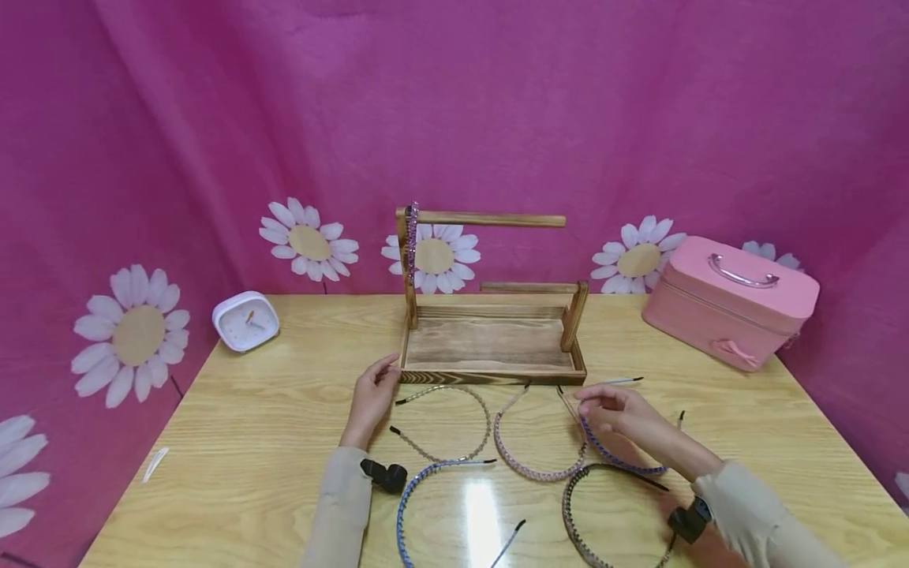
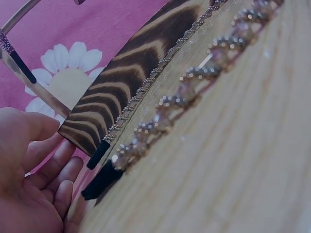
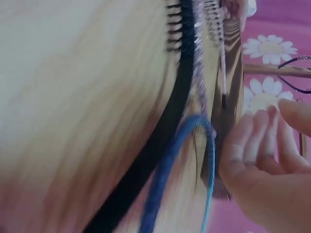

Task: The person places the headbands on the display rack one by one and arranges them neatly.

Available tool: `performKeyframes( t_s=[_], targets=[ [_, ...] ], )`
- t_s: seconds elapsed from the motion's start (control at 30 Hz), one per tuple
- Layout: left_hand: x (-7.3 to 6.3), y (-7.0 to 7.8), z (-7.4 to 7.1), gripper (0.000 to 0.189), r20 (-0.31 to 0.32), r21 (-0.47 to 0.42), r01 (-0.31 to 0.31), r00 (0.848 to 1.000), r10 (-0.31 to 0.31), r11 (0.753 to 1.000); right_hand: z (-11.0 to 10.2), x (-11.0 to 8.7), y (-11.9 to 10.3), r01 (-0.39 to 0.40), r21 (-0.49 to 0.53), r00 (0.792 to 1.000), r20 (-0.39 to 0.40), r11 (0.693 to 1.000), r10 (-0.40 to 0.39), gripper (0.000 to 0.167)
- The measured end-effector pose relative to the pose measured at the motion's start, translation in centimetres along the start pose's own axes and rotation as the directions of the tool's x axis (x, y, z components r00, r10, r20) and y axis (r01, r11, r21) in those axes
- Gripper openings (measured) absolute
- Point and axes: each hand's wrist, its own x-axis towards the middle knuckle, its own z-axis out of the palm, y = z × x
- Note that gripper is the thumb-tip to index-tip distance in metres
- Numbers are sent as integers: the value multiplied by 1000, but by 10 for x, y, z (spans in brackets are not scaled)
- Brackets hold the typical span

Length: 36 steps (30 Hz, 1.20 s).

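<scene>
A wooden rack [image 1: 490, 378] with a tray base and two bars stands at the middle back. A purple beaded headband [image 1: 412, 252] hangs at the left end of its upper bar. My left hand [image 1: 373, 398] is at the tray's front left corner, its fingers loosely bent beside the wood. My right hand [image 1: 628, 416] hovers over the dark blue headband [image 1: 616, 459], fingers loosely curved with nothing between them. Close by lies a pink headband [image 1: 541, 476]. A beige beaded headband [image 1: 488, 422] lies before the tray, its black tips near my left hand.
Nearer me lie a light blue headband [image 1: 402, 517] and a dark beaded one [image 1: 568, 513]. A pink case [image 1: 731, 304] stands at the back right, a white clock [image 1: 246, 322] at the back left. Behind the table [image 1: 234, 442] hangs a pink flowered curtain [image 1: 483, 102].
</scene>
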Motion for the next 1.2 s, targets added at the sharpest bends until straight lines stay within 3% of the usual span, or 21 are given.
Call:
performKeyframes(
  t_s=[0.1,0.2,0.47,0.73,0.83,0.97,1.2],
  targets=[
    [1,0,-3,35,-10,2,7,1000,-7,1000,-3,-12,6,73,-143,997,4,987,-73,35],
    [1,2,-3,35,-21,9,18,1000,-18,1000,-4,-21,11,127,-276,991,-3,953,-134,28],
    [3,9,1,35,-76,31,52,996,-50,998,4,-33,21,152,-485,980,-38,861,-194,16],
    [3,6,3,36,-112,-12,-43,993,41,999,8,-36,21,106,-545,986,-52,832,-160,12],
    [4,8,4,35,-103,-4,-30,994,29,1000,7,-36,22,117,-570,985,-38,813,-169,14],
    [5,12,5,35,-88,23,46,995,-44,999,7,-36,22,129,-578,985,-19,805,-171,15],
    [5,14,7,34,-94,25,55,994,-53,998,4,-38,19,147,-542,979,-41,828,-200,14]
  ],
)
